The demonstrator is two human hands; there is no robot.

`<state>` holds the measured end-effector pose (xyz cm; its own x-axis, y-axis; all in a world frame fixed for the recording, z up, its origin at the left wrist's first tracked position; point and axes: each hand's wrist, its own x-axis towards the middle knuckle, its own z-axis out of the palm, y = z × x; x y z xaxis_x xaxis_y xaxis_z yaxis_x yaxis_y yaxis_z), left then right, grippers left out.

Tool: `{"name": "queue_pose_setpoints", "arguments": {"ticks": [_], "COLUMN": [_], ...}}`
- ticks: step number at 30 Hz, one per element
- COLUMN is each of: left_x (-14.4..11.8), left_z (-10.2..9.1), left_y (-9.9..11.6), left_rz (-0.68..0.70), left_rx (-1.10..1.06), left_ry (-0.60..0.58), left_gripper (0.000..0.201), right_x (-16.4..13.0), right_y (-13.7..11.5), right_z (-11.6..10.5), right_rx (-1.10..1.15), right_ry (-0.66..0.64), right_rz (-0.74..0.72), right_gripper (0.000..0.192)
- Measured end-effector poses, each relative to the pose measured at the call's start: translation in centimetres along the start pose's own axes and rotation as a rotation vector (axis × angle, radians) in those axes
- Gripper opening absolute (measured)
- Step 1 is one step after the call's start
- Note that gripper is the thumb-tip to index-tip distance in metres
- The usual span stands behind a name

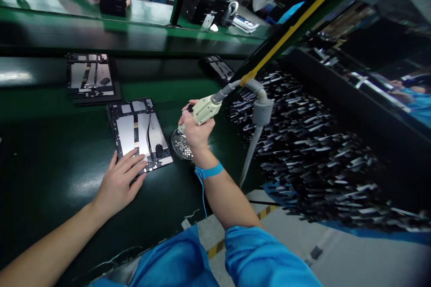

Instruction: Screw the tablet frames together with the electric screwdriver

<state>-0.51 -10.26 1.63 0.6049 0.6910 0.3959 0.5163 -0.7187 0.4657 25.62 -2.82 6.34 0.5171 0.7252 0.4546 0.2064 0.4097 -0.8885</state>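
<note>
Left hand [119,184] flat, fingers spread, on panel [139,133]; right hand [195,132] grips screwdriver [205,108] (tip hidden)

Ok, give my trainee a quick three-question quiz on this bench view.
1. True or false: the left hand lies flat on the near edge of the open tablet chassis.
2. Which hand holds the cream electric screwdriver?
3. The screwdriver tip points at: A) the round mesh screw dish B) the far chassis C) the black boxes.

Key: 1 true. 2 the right hand, with a blue wrist strap. 3 A.
</note>
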Motion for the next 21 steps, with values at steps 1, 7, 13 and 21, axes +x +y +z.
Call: {"name": "queue_pose_setpoints", "arguments": {"ticks": [1, 7, 13, 21], "left_x": [0.0, 0.7, 1.5, 1.6], "left_z": [0.0, 0.0, -0.3, -0.2], "left_y": [0.0, 0.4, 0.8, 1.0], "left_rz": [0.001, 0.006, -0.005, -0.014], "left_rx": [-0.001, -0.026, -0.104, -0.137], "left_ry": [0.004, 0.117, 0.229, 0.213], "left_gripper": [0.027, 0.024, 0.016, 0.007], "right_x": [0.0, -1.2, -5.6, -7.9], "right_y": [-0.2, -3.1, -6.6, -6.8], "right_z": [0.0, 0.6, 2.4, 3.5], "right_rx": [0.009, 0.143, 0.319, 0.39], "right_ry": [0.004, 0.001, -0.206, -0.322], "right_rz": [-0.006, -0.017, 0.085, 0.177], "right_gripper": [0.027, 0.023, 0.025, 0.026]}}
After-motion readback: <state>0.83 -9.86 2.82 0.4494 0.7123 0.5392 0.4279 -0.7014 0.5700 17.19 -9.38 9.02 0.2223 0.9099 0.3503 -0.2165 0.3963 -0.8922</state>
